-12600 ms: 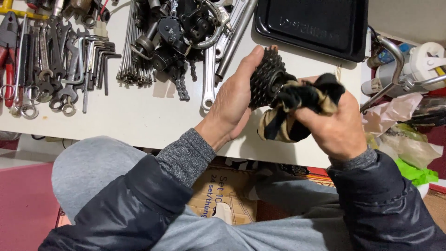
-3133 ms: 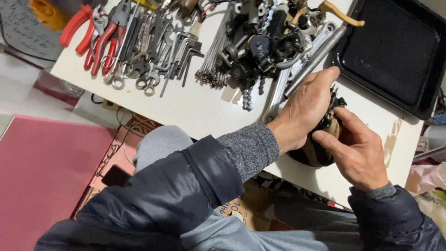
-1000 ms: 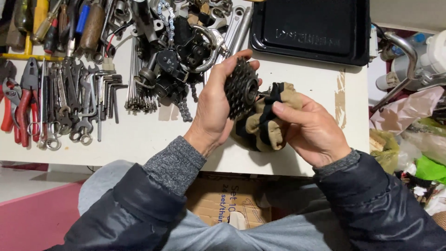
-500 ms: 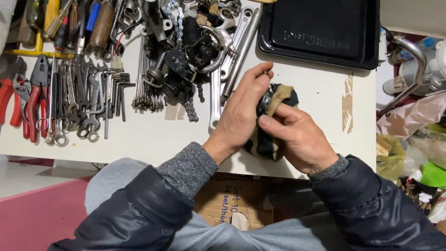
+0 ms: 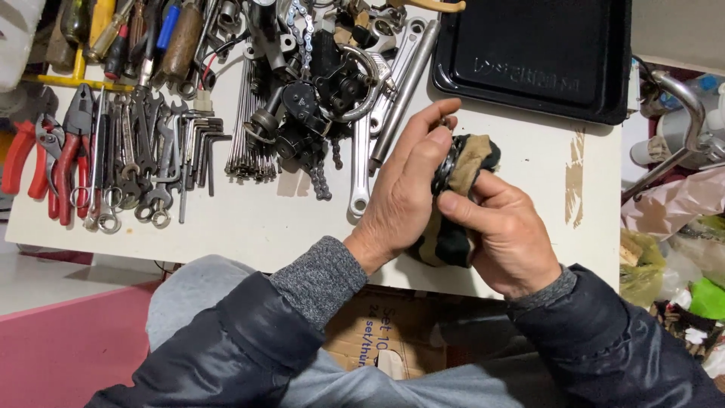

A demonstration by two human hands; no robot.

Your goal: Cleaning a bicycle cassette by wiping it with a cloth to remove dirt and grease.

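My left hand (image 5: 404, 193) wraps around a dark toothed bicycle cassette (image 5: 444, 168), of which only a thin edge shows between the fingers. My right hand (image 5: 506, 227) presses a dirty tan and black rag (image 5: 470, 160) against the cassette from the right side. Both hands are held just above the near edge of the white table (image 5: 249, 227). Most of the cassette is hidden by my hands and the rag.
A black tray (image 5: 536, 57) lies at the back right. Wrenches, hex keys and red pliers (image 5: 57, 162) lie at the left, beside a bundle of spokes (image 5: 249, 143) and a heap of bike parts (image 5: 317, 91). A cardboard box (image 5: 385, 340) sits under the table.
My hands have closed more tightly around the cassette and rag; the rag has been worked further over the sprockets, so less of the cassette shows than a second ago.
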